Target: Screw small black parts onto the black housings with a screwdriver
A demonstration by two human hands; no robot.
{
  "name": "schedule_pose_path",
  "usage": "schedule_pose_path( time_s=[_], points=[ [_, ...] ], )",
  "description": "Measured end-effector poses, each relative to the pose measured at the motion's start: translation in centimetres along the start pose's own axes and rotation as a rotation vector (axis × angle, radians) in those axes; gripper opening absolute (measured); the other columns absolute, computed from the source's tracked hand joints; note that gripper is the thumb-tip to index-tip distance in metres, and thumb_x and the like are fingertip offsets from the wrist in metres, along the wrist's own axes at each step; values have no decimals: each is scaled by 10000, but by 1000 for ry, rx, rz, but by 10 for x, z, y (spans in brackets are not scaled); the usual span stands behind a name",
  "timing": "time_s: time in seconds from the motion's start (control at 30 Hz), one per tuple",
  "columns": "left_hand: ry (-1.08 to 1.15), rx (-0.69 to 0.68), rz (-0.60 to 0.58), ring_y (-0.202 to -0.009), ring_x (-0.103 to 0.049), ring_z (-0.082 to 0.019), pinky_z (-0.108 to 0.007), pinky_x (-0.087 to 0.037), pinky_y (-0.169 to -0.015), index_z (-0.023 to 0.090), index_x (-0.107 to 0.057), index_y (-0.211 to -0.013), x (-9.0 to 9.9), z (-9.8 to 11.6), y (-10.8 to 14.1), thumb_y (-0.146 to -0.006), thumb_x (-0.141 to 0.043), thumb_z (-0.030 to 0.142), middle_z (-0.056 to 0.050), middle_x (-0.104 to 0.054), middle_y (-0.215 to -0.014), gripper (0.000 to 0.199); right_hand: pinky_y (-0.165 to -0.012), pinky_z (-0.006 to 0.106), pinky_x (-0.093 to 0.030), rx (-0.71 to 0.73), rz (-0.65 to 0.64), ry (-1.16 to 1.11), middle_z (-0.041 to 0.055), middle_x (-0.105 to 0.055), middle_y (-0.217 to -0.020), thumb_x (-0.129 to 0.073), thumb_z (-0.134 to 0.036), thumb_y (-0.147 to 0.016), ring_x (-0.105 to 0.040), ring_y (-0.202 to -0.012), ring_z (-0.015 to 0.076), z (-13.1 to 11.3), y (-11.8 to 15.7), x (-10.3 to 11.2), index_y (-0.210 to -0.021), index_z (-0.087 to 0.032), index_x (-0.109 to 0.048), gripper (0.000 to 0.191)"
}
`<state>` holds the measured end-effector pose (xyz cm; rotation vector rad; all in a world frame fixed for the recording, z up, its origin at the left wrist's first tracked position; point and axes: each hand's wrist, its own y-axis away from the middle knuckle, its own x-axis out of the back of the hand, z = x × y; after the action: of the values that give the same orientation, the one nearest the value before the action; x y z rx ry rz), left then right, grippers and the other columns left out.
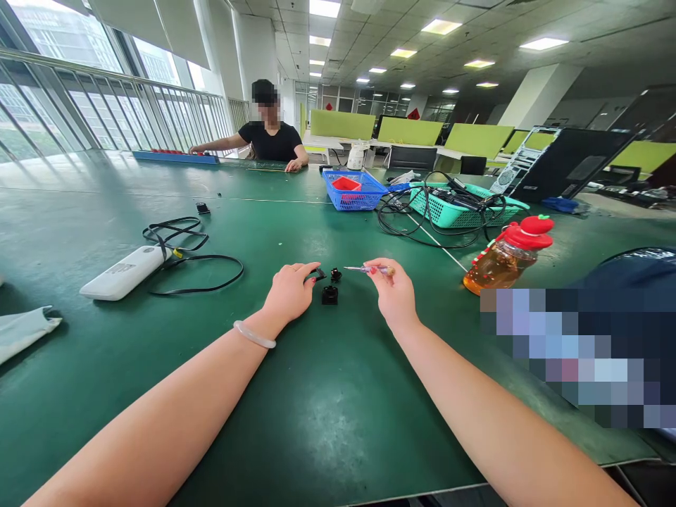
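My left hand (290, 290) rests on the green table with its fingers closed on a small black part (318, 274). In my right hand (391, 290) is a thin screwdriver (370, 269), its tip pointing left. Between the two hands lies a small black piece (336, 274) of uneven shape. Just below it sits a black square block (330, 295), touched by neither hand. What exactly the black parts are is too small to tell.
Left is a white power strip (124, 273) with a black cable. Ahead stand a blue basket (355, 200) and a teal basket (448, 213) of cables. A red-lidded bottle (501, 260) stands right. A person (272, 141) sits across the table beside a blue tray (177, 158).
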<state>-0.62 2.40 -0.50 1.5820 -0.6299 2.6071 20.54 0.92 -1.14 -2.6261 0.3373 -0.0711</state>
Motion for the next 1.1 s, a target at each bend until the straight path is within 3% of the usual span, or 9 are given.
schedule_pose_path(
  time_s=[0.13,0.3,0.4,0.57,0.8,0.97,1.1],
  points=[
    [-134,63,-71,-1128,-549,-297,-538,-386,-1011,316,-667,-1184,-1,-2,2,-879,-440,261,-70,-665,-1190,384,-946,437,-517,-64,-32,-63,43,-693,-966,-679,-451,-781,-642,-937,193,14,-5,1,-892,-230,-667,247],
    [-112,75,-44,-1119,-550,-301,-540,-371,-1018,274,-733,-977,3,7,3,-902,-426,389,-69,-674,-1153,336,-972,440,-510,-142,-61,-198,34,-703,-963,-696,-426,-765,-661,-965,185,13,-4,0,-848,-219,-664,225],
    [-46,-4,-31,-1190,-523,-295,-510,-356,-1064,239,-657,-1117,3,13,5,-903,-435,470,-89,-629,-1241,385,-876,425,-553,-162,-56,-249,22,-702,-851,-685,-429,-771,-689,-886,194,9,-2,-1,-813,-208,-630,231],
    [0,-146,-166,-1324,-423,-304,-510,-313,-1110,269,-395,-1420,-6,22,12,-845,-517,578,-104,-512,-1414,665,-751,357,-559,-113,159,-313,-11,-665,-725,-638,-426,-797,-701,-748,174,11,-7,4,-807,-207,-561,232],
    [-79,-199,-272,-1279,-467,-305,-553,-309,-1091,299,-555,-1282,-10,38,22,-903,-467,491,-87,-532,-1391,435,-742,352,-559,-163,252,-348,-22,-655,-698,-635,-445,-790,-712,-735,179,21,-14,9,-828,-217,-526,256],
    [-101,-205,-324,-1276,-467,-296,-566,-336,-1078,294,-586,-1222,4,45,46,-924,-444,368,-81,-520,-1392,338,-713,329,-553,-211,236,-408,-28,-644,-680,-695,-423,-732,-704,-702,170,14,-12,7,-785,-203,-554,267],
    [-110,-222,-337,-1272,-478,-259,-519,-333,-1111,315,-591,-1203,30,24,84,-929,-430,347,-54,-541,-1376,320,-697,313,-548,-229,193,-441,-31,-638,-680,-722,-413,-703,-700,-687,163,9,-8,4,-765,-195,-564,276]
  ],
)
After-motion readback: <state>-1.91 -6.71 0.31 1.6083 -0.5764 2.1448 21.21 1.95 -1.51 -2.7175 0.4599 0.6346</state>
